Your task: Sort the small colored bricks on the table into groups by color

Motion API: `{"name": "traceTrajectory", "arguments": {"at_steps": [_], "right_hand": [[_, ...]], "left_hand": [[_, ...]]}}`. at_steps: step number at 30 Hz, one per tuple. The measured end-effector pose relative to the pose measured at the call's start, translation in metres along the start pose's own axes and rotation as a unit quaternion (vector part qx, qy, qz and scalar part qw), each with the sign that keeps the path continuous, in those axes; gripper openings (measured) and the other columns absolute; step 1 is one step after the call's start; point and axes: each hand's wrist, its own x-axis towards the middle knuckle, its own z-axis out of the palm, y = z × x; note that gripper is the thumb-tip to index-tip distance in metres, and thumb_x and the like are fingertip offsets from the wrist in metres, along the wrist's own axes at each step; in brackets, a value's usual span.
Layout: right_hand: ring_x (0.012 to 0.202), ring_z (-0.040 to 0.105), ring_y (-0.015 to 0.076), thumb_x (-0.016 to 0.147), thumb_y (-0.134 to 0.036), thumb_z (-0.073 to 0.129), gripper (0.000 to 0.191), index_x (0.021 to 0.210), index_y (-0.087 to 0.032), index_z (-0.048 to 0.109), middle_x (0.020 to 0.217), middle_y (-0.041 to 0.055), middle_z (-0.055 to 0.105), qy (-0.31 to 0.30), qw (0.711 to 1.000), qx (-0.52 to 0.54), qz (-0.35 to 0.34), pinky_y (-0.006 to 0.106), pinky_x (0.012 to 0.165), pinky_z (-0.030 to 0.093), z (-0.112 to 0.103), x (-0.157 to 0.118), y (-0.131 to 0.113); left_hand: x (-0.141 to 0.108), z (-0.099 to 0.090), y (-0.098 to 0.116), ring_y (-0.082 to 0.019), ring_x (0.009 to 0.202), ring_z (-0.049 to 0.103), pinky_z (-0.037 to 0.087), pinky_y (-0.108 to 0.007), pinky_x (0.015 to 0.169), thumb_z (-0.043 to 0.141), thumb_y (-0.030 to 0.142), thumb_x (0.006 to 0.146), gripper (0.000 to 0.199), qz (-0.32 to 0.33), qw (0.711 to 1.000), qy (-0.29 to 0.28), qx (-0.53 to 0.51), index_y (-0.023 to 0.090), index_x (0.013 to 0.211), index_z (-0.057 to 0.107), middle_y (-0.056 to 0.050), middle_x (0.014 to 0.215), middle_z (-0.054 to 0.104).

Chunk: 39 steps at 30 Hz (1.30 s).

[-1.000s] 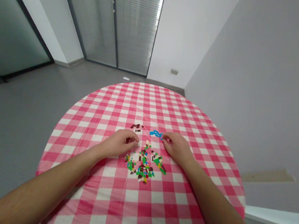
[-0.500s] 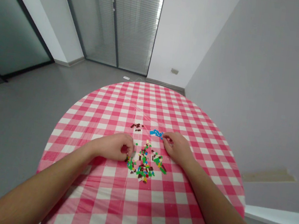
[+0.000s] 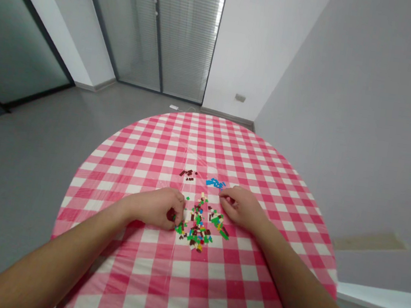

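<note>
A mixed pile of small green, brown, white, yellow and blue bricks [image 3: 199, 231] lies on the checked tablecloth between my hands. My left hand [image 3: 162, 208] rests at the pile's left edge, thumb and fingers curled together over green pieces; whatever it pinches is too small to make out. Just below a cluster of blue bricks [image 3: 216, 183] is my right hand [image 3: 242, 207], its thumb and forefinger apart, with nothing visible between them. A small group of dark brown bricks [image 3: 188, 174] lies farther back, left of the blue ones.
The round table [image 3: 207, 144] has a red and white checked cloth under a clear wrinkled cover. Beyond it are a glass partition with blinds [image 3: 183, 35], white walls, and a white power strip [image 3: 174, 107] on the grey floor.
My right hand has drawn back slightly from the blue bricks, toward me. My left hand has shifted a little toward me at the pile's left edge.
</note>
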Motion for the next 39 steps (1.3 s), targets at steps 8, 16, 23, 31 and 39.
{"name": "traceTrajectory", "arguments": {"at_steps": [8, 16, 23, 31, 39], "right_hand": [[0.071, 0.060, 0.0166, 0.083, -0.016, 0.051, 0.018, 0.088, -0.019, 0.068, 0.081, 0.0043, 0.070, -0.019, 1.000, 0.000, -0.012, 0.026, 0.065, 0.038, -0.004, -0.002, -0.005], [0.071, 0.062, 0.0167, 0.084, -0.019, 0.050, 0.020, 0.090, -0.020, 0.069, 0.081, 0.0042, 0.071, -0.008, 1.000, 0.007, -0.006, 0.026, 0.066, 0.040, -0.005, -0.003, -0.006], [0.076, 0.064, 0.0180, 0.086, -0.021, 0.049, 0.022, 0.092, -0.020, 0.071, 0.085, 0.0052, 0.073, 0.008, 1.000, 0.001, -0.005, 0.027, 0.069, 0.043, -0.005, -0.003, -0.006], [0.078, 0.064, 0.0174, 0.093, -0.028, 0.050, 0.022, 0.096, -0.022, 0.072, 0.085, 0.0051, 0.073, 0.024, 0.994, -0.070, -0.086, 0.027, 0.069, 0.043, -0.004, -0.004, -0.010], [0.069, 0.063, 0.0149, 0.097, -0.027, 0.047, 0.025, 0.097, -0.023, 0.072, 0.075, 0.0041, 0.071, 0.026, 0.979, -0.068, -0.192, 0.027, 0.062, 0.044, -0.005, -0.006, -0.029]], "left_hand": [[0.001, 0.002, -0.001, -0.013, 0.068, 0.056, 0.042, -0.023, 0.064, 0.063, 0.002, 0.069, 0.016, 0.019, 1.000, -0.019, -0.002, 0.017, 0.067, 0.068, 0.000, 0.068, 0.061], [0.002, 0.003, 0.000, -0.013, 0.069, 0.056, 0.043, -0.023, 0.066, 0.061, 0.004, 0.073, 0.018, 0.019, 1.000, -0.016, -0.004, 0.019, 0.070, 0.070, -0.001, 0.069, 0.063], [0.003, 0.001, 0.002, -0.015, 0.077, 0.057, 0.044, -0.025, 0.073, 0.059, 0.008, 0.080, 0.013, -0.024, 0.999, -0.001, -0.032, 0.017, 0.072, 0.066, -0.003, 0.077, 0.064], [0.016, 0.015, -0.001, -0.015, 0.078, 0.060, 0.045, -0.027, 0.074, 0.056, 0.017, 0.086, 0.011, -0.109, 0.980, 0.158, -0.058, 0.017, 0.082, 0.066, -0.004, 0.084, 0.068], [0.022, 0.028, 0.001, -0.015, 0.068, 0.063, 0.048, -0.025, 0.065, 0.063, 0.021, 0.080, 0.009, -0.151, 0.943, 0.250, -0.158, 0.015, 0.080, 0.069, -0.004, 0.075, 0.071]]}}
